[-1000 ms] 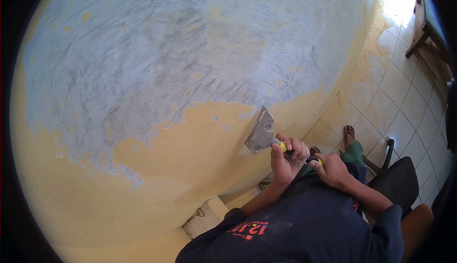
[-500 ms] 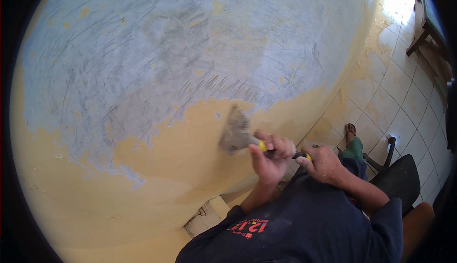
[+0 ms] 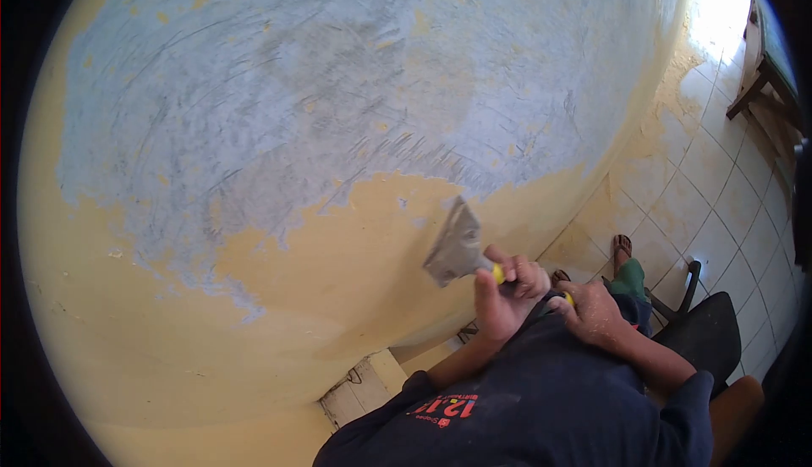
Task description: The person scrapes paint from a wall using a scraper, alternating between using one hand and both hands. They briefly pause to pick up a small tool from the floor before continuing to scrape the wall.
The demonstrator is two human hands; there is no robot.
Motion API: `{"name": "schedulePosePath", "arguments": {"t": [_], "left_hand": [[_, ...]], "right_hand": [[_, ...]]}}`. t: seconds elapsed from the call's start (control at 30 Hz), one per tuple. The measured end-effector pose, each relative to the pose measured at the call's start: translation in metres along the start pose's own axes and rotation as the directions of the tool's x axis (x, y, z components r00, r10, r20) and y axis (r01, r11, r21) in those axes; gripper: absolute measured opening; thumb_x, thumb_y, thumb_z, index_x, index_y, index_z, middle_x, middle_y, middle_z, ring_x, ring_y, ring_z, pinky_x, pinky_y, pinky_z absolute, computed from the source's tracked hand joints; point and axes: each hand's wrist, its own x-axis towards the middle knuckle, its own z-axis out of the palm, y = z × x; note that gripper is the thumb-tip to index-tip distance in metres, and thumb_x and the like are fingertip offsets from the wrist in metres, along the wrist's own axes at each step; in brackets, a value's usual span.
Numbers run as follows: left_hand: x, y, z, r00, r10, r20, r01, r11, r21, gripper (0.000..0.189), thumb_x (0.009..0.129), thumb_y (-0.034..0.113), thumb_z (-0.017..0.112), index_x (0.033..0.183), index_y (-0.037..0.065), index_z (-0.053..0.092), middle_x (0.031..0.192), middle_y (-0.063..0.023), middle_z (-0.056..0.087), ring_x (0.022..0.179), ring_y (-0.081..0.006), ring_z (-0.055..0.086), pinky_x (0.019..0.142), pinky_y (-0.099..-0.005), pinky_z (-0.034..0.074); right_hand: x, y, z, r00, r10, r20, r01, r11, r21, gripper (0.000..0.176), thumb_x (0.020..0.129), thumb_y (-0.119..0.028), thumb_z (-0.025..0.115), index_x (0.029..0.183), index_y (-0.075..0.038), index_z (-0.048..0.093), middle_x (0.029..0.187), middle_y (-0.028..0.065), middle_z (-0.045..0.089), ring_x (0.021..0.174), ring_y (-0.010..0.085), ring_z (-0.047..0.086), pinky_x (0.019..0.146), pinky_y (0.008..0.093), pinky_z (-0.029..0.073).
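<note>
Scraper (image 3: 457, 245) sits in your two-handed grip, fingers closed: your left hand (image 3: 506, 298) wraps the handle near the head, your right hand (image 3: 599, 315) its far end. Half a second on, the blade has shifted back toward your body, its upper corner near the ragged border of the bluish patch (image 3: 338, 103). That puts it over yellow paint (image 3: 355, 264); wall contact isn't clear.
</note>
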Motion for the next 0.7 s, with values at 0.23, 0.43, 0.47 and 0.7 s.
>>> {"name": "schedulePosePath", "arguments": {"t": [0.23,0.43,0.47,0.7], "left_hand": [[0.002,-0.017,-0.013,0.991,-0.060,-0.119,0.056,0.998,-0.031,0.046,0.101,0.057,0.030,0.089,0.014,0.036,0.064,-0.0006,0.032,0.054,-0.0140,0.032,0.055,-0.0313,0.032],[0.005,-0.002,-0.016,0.994,-0.034,-0.106,0.037,0.999,0.025,0.045,0.101,0.057,0.030,0.089,0.014,0.036,0.064,-0.0006,0.032,0.054,-0.0140,0.032,0.055,-0.0314,0.032],[0.005,0.000,-0.016,0.994,-0.026,-0.109,0.029,0.999,0.026,0.045,0.101,0.057,0.030,0.089,0.014,0.036,0.064,-0.0006,0.032,0.054,-0.0140,0.032,0.055,-0.0314,0.032],[0.008,0.018,-0.006,0.995,-0.053,-0.087,0.053,0.999,-0.002,0.045,0.101,0.056,0.029,0.088,0.013,0.036,0.063,-0.0005,0.031,0.053,-0.0132,0.029,0.054,-0.0313,0.030]], "right_hand": [[0.005,0.009,0.001,0.990,0.134,0.043,-0.133,0.991,-0.019,0.046,0.093,-0.048,0.055,0.084,-0.004,0.065,0.061,0.0232,0.056,0.064,0.0439,0.058,0.059,0.0494,0.045],[0.017,0.004,0.009,0.993,0.092,0.080,-0.093,0.996,0.014,0.046,0.093,-0.046,0.055,0.085,-0.003,0.064,0.059,0.0233,0.055,0.060,0.0434,0.057,0.058,0.0492,0.045],[0.015,0.004,0.011,0.993,0.076,0.086,-0.080,0.996,0.042,0.045,0.093,-0.045,0.055,0.087,-0.002,0.065,0.059,0.0234,0.055,0.060,0.0435,0.057,0.058,0.0485,0.045],[0.018,-0.016,0.007,0.996,0.004,0.089,-0.011,0.997,0.077,0.044,0.094,-0.041,0.056,0.090,0.002,0.065,0.059,0.0250,0.055,0.060,0.0445,0.058,0.057,0.0484,0.045]]}}
